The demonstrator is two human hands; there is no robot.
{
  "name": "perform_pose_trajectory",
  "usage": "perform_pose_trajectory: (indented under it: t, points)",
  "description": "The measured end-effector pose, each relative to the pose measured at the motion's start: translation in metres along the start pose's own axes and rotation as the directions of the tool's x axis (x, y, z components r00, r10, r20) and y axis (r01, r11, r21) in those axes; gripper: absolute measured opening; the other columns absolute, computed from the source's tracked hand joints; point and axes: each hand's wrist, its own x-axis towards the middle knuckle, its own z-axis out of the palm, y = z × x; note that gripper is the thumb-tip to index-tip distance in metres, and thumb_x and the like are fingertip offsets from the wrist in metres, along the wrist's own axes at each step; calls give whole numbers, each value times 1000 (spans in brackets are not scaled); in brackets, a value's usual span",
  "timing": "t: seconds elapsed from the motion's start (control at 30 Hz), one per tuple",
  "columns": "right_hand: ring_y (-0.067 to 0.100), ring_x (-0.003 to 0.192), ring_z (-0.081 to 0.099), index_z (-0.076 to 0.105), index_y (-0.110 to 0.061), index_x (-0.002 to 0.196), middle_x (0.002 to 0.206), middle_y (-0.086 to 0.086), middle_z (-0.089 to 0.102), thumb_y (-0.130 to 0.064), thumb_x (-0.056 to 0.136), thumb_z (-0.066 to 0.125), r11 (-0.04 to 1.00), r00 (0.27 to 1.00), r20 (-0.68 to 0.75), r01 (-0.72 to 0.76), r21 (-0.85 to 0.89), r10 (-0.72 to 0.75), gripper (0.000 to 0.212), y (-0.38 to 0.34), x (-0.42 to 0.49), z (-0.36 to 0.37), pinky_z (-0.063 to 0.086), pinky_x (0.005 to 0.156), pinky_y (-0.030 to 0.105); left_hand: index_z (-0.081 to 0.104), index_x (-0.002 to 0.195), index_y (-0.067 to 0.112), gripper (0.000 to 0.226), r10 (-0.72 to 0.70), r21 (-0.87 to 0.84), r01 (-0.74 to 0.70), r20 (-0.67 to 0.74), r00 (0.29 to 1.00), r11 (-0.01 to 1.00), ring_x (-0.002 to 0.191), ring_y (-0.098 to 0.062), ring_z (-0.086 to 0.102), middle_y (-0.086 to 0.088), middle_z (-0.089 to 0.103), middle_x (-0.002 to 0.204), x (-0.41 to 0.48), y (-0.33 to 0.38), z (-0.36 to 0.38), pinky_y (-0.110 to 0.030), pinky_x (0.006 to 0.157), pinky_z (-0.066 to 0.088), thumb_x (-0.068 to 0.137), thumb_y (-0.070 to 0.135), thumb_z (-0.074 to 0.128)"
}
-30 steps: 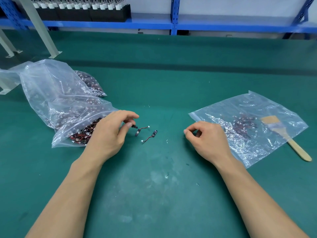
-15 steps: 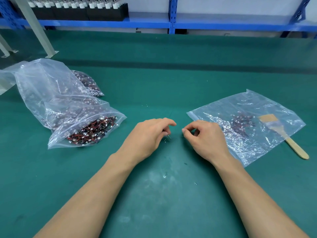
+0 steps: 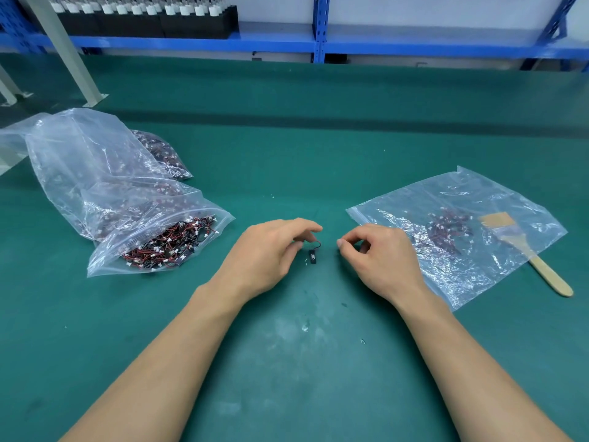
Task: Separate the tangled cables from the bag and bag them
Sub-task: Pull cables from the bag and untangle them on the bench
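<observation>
Cable between full bag and brush

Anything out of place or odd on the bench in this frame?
A wooden brush lies across a corner of the right bag, unrelated to cable sorting. Small white flecks litter the mat. Nothing else.

1. This looks like a workshop or a small factory work room.
2. The table is long and covered with a green mat.
3. Blue metal shelves stand behind it, with rows of black boxes holding many small white-topped parts.
4. Clear plastic bags lie on the table, stuffed with lots of tiny red and black cables.
5. A wooden brush lies at the right side.
</observation>
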Motion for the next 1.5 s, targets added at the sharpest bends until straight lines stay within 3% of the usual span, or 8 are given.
perform_pose_trajectory:
  t: [0.2, 0.37, 0.63, 0.8, 0.9, 1.13, 1.3, 1.5]
  points:
    - [-3, 62, 52, 74, -28, 74, 59, -25, 52, -31, 87, 72, 1000, 1000, -8, -5, 9, 5, 14, 1, -1, 0, 45, 62, 29, 70, 94, 29, 10, -187, 78, 195, -104, 977, 978, 66, 1, 55, 20, 61, 67, -19, -18, -38, -29, 69, 49, 85, 32, 65]
    - [-1, 62, 53, 74, -29, 74, 60, -24, 53, -30, 87, 72, 1000, 1000, -4, -7, 17, 7, 13, 1, -1, 0, 46, 63, 29, 66, 76, 26, 10, -377, 229, 407, -166, 911, 884, 61, -16, 56, 12, 55, 54, -31, -34, -61, -33, 63, 49, 84, 21, 70]
    - [0, 63, 54, 73, -29, 72, 60, -23, 55, -29, 87, 72, 1000, 1000, -3, -16, 24, 16, 14, 1, -1, 0, 46, 62, 29, 77, 95, 19, 12, -346, 376, 439, -292, 892, 816, 88, -36, 64, -5, 75, 91, -33, -46, -64, -45, 79, 50, 86, 12, 72]
    - [0, 62, 54, 73, -29, 73, 58, -24, 53, -28, 87, 73, 1000, 1000, -7, -15, 25, 15, 14, 1, -1, 0, 46, 62, 29, 74, 96, 19, 32, -420, 291, 527, -358, 834, 799, 93, -35, 65, -7, 74, 100, -34, -56, -59, -41, 79, 48, 80, -7, 64]
    - [3, 63, 54, 73, -28, 74, 60, -22, 55, -28, 87, 72, 1000, 1000, 4, -19, 20, 19, 14, 1, -1, 0, 48, 64, 31, 76, 106, 21, 33, -424, 303, 546, -384, 820, 781, 96, -37, 67, -7, 75, 105, -34, -59, -58, -44, 80, 53, 82, 0, 68]
    - [3, 64, 54, 73, -29, 73, 61, -21, 55, -27, 87, 71, 1000, 1000, 9, -24, 20, 24, 14, 0, -2, -1, 48, 65, 31, 78, 107, 15, 24, -393, 355, 511, -353, 849, 783, 102, -35, 67, -10, 76, 107, -32, -63, -60, -47, 86, 54, 84, 14, 74]
    - [3, 63, 54, 74, -27, 75, 62, -22, 55, -27, 87, 71, 1000, 1000, 5, -18, 24, 18, 13, 0, -1, -1, 48, 65, 31, 80, 97, 23, 17, -441, 407, 554, -342, 830, 726, 108, -31, 62, 3, 75, 106, -37, -69, -60, -42, 84, 50, 83, 34, 79]
    - [1, 63, 54, 74, -27, 74, 61, -23, 55, -27, 87, 71, 1000, 1000, 3, -22, 20, 22, 13, 0, -1, -1, 45, 63, 29, 81, 92, 22, 8, -366, 322, 496, -387, 846, 806, 99, -29, 64, 4, 77, 99, -37, -68, -61, -41, 81, 49, 87, 26, 76]
